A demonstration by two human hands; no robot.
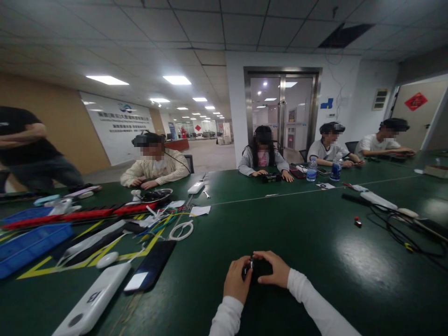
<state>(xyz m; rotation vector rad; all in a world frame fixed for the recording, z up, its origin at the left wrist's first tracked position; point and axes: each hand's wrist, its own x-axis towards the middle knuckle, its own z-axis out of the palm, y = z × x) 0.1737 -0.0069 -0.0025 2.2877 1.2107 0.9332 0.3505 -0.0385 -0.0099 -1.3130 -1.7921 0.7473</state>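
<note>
Close to the table's near edge, both hands are on a small black object (262, 268) with a shiny, silvery bit at its left end. Its exact kind is too dark to make out. My left hand (236, 281) pinches the left end with bent fingers. My right hand (275, 269) curves around the right side, thumb below and fingers above. White sleeves cover both wrists. The green table (196, 289) lies beneath them, and a dark smartphone (150, 268) rests some way to the left.
A white handheld device (93, 298), a blue tray (35, 247), a coiled white cable (181, 230) and loose wires lie left. Farther right are a small red-and-black item (357, 222), black cables (395, 228) and water bottles (311, 170). Several people sit across the table; one person stands at left.
</note>
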